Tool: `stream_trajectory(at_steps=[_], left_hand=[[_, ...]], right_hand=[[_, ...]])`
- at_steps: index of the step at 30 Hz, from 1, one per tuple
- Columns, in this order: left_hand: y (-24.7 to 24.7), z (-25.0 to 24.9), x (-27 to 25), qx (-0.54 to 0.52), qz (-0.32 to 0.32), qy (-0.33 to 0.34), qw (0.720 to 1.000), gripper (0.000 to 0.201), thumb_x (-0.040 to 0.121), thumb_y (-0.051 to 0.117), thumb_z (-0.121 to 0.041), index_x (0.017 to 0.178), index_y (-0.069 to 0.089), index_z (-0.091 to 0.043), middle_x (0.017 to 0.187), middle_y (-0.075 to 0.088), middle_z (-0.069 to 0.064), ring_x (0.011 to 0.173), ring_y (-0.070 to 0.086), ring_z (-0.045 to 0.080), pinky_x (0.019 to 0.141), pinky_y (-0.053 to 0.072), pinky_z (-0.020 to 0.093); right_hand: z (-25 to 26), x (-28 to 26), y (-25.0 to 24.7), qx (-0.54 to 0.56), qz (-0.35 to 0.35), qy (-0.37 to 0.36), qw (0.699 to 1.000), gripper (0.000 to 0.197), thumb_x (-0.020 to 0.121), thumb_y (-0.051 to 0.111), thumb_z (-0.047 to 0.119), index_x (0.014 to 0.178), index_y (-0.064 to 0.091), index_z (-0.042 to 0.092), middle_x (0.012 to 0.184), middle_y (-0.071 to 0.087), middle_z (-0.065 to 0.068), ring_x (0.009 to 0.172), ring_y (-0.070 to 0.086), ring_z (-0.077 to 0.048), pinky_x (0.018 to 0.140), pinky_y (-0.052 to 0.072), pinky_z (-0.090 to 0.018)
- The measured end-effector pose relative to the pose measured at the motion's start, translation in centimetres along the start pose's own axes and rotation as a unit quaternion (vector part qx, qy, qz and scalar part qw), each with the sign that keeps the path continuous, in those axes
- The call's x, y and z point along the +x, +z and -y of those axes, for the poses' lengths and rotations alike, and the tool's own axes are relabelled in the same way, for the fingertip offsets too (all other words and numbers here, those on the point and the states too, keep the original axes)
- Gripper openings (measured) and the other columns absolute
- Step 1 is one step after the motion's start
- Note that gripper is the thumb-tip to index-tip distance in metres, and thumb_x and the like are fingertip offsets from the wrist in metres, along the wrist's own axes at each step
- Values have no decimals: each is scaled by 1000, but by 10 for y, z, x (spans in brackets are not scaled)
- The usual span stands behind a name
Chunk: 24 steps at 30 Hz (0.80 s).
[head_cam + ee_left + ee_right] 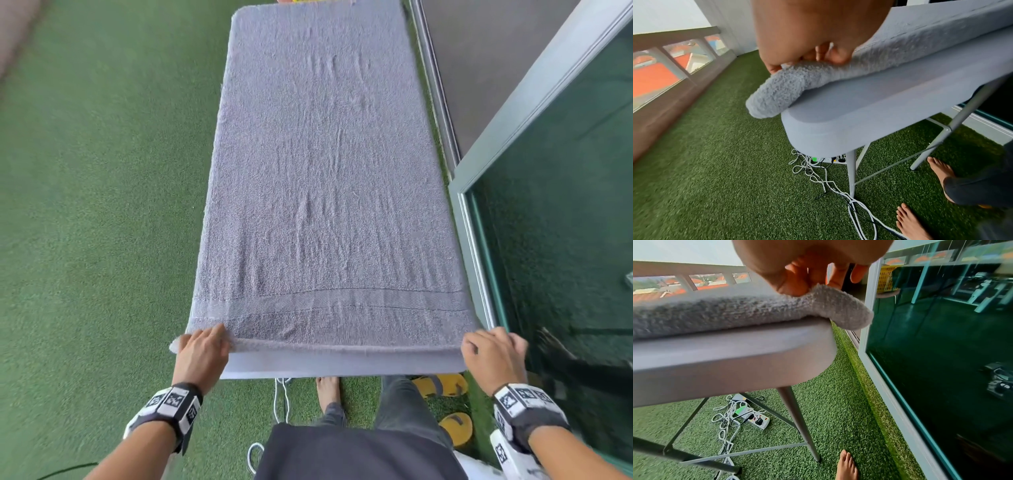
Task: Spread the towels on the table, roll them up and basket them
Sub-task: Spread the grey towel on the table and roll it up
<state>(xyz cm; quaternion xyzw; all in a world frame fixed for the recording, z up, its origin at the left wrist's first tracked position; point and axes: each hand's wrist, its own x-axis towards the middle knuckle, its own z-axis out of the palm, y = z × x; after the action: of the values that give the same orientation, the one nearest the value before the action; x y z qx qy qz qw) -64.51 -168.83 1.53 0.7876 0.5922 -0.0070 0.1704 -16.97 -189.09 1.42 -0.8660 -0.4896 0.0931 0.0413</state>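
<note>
A grey towel (pixel 325 178) lies spread flat along the whole narrow table (pixel 339 366). Its near hem is turned over into a small first roll (pixel 789 87) along the table's front edge. My left hand (pixel 202 353) grips the roll's left end, which sticks out past the table corner. My right hand (pixel 493 353) pinches the right end (pixel 838 308) between thumb and fingers, where it overhangs the right corner. A yellow basket (pixel 887 279) shows only as a sliver at the far end, beside the glass.
Green artificial turf (pixel 96 205) surrounds the table. A glass door with a grey frame (pixel 479 240) runs close along the right side. White cables and a power strip (pixel 756 417) lie under the table. Yellow sandals (pixel 442 385) and my bare feet are by the front legs.
</note>
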Motion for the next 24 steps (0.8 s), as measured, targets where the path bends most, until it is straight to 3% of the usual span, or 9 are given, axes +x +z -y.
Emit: stream_trajectory(at_steps=[1, 3, 5, 8, 11, 15, 20, 24], left_hand=[[2, 1, 1, 14, -6, -11, 1000, 4, 88, 51, -26, 91, 53, -24, 79, 54, -7, 74, 51, 17, 81, 33, 38], [4, -1, 3, 33, -31, -46, 998, 23, 85, 63, -21, 106, 54, -20, 94, 53, 1, 87, 49, 21, 89, 37, 47], [6, -6, -1, -2, -62, -42, 997, 26, 82, 61, -6, 104, 52, -16, 94, 49, 3, 85, 45, 21, 84, 43, 49], [14, -12, -15, -56, -41, 39, 997, 39, 70, 62, 13, 98, 53, -12, 91, 49, 0, 80, 44, 17, 73, 50, 38], [21, -10, -19, -51, -52, 64, 995, 43, 64, 73, 12, 101, 61, -7, 94, 57, 6, 84, 46, 18, 77, 45, 31], [23, 0, -16, -54, -71, 50, 995, 45, 64, 73, 18, 104, 66, -3, 94, 65, 8, 85, 56, 24, 76, 51, 34], [21, 4, -17, -32, -62, 110, 991, 46, 63, 74, 16, 104, 64, -3, 97, 66, 8, 87, 58, 24, 76, 55, 37], [17, 3, -15, -28, -53, 113, 992, 41, 62, 75, 17, 96, 66, -4, 91, 68, 7, 81, 60, 24, 72, 56, 36]], right_hand=[[1, 2, -1, -1, 2, 10, 1000, 23, 85, 47, 24, 63, 54, 29, 66, 56, 12, 73, 45, -16, 83, 29, -38], [3, 6, -3, 7, -13, 26, 1000, 11, 83, 60, 15, 79, 61, 26, 80, 60, 6, 80, 49, -20, 83, 29, -38], [7, 4, -3, 54, -12, 38, 998, 13, 80, 65, 5, 87, 65, 16, 89, 59, -3, 83, 51, -25, 76, 35, -37], [16, -7, 4, 114, 44, -10, 992, 14, 81, 66, 0, 90, 63, 12, 92, 56, -3, 83, 54, -23, 68, 43, -32], [14, -18, 12, 65, 74, -43, 994, 31, 73, 72, 2, 99, 63, 17, 104, 56, 0, 94, 54, -22, 79, 49, -36], [13, -10, 8, 91, 40, 1, 995, 32, 75, 68, -5, 103, 67, 9, 111, 60, -7, 104, 50, -27, 91, 40, -41], [13, -3, 5, 132, 8, -1, 991, 31, 74, 63, -18, 99, 72, -2, 103, 68, -16, 97, 62, -35, 91, 46, -44], [12, 0, 7, 105, -10, -13, 994, 26, 73, 65, -14, 92, 73, 2, 95, 71, -13, 89, 63, -32, 85, 46, -41]])
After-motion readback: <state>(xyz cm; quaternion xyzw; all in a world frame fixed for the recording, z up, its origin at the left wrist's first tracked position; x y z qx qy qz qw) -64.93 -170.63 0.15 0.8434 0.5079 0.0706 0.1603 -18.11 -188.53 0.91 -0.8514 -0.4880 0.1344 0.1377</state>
